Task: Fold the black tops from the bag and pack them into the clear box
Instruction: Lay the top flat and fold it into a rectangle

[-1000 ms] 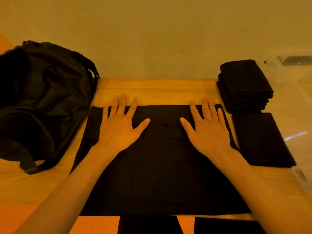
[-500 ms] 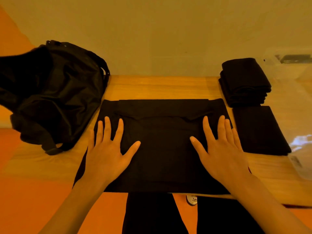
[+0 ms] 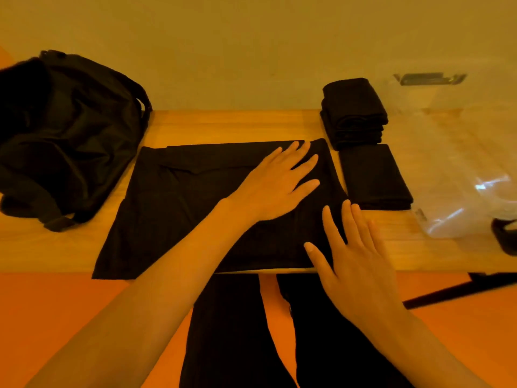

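Note:
A black top [image 3: 179,208] lies spread flat on the wooden table [image 3: 223,124], its near edge at the table's front. My left hand [image 3: 279,183] reaches across and rests flat on the top's right part, fingers straight. My right hand [image 3: 355,259] lies flat with spread fingers at the top's near right corner. The black bag [image 3: 64,141] sits slumped at the table's left. The clear box [image 3: 458,163] stands at the far right, hard to make out.
A stack of folded black tops [image 3: 352,113] sits at the back right, and one folded black top [image 3: 373,175] lies in front of it, beside the clear box. A dark object [image 3: 505,236] sits at the right edge. My dark trousers show below the table.
My left hand has crossed from the top's left side to its right part. My right hand has slid down to the near right corner. The view has shifted slightly.

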Available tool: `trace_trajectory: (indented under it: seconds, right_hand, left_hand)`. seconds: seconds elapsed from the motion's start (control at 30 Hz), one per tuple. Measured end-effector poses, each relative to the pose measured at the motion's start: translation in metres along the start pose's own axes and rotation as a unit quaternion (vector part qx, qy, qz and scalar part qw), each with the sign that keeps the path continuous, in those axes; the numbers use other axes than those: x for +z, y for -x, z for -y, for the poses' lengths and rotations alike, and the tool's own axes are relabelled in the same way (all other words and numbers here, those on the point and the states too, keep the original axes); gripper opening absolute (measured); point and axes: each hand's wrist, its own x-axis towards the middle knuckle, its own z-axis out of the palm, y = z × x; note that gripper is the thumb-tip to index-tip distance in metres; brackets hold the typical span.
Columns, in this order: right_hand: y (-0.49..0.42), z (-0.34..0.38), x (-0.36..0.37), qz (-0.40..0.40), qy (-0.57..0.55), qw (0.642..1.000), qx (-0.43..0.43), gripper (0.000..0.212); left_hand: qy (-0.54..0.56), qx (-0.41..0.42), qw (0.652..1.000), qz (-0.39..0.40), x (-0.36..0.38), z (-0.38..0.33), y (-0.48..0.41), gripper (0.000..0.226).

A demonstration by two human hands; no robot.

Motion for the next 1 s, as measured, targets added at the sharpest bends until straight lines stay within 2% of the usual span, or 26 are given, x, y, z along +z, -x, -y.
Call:
trace_trajectory:
  seconds: [0.13,0.27,0.4,0.47,0.6,0.7,0.83,0.93,1.0]
  right_hand:
    - [0.013,-0.011,0.012,0.004,0.001,1.0,0.0,0.078]
    - [0.023,-0.014,0.016,-0.006,-0.007,1.0,-0.009,0.081]
    - [0.031,-0.017,0.017,-0.014,-0.002,1.0,-0.025,0.081]
    - [0.032,-0.019,0.014,-0.023,-0.013,0.999,-0.03,0.078]
    - [0.022,-0.02,0.006,-0.059,-0.009,0.995,-0.081,0.075]
    - [0.016,-0.026,0.012,-0.052,0.005,0.993,-0.109,0.075]
    - [0.019,-0.036,0.023,-0.054,0.01,0.991,-0.124,0.076]
    - [0.018,-0.043,0.022,-0.066,-0.042,0.99,-0.118,0.073]
    - [0.02,-0.047,0.019,-0.099,-0.04,0.985,-0.136,0.069]
  left_hand:
    - [-0.068,0.042,0.994,0.077,0.018,-0.008,-0.059,0.068]
    - [-0.072,0.028,0.996,0.045,0.03,-0.007,-0.068,0.069]
    - [-0.076,0.03,0.996,0.044,0.024,-0.01,-0.065,0.071]
    - [-0.066,0.021,0.998,0.003,0.018,-0.011,-0.051,0.073]
    - [-0.052,-0.018,0.997,-0.054,0.003,-0.004,0.024,0.076]
    - [-0.065,-0.069,0.994,-0.054,0.003,0.018,0.111,0.081]
    - [-0.071,-0.176,0.981,-0.035,0.017,0.056,0.222,0.095]
    - [-0.098,-0.192,0.976,-0.028,0.027,0.071,0.27,0.109]
    - [-0.117,-0.184,0.974,-0.058,0.03,0.077,0.282,0.103]
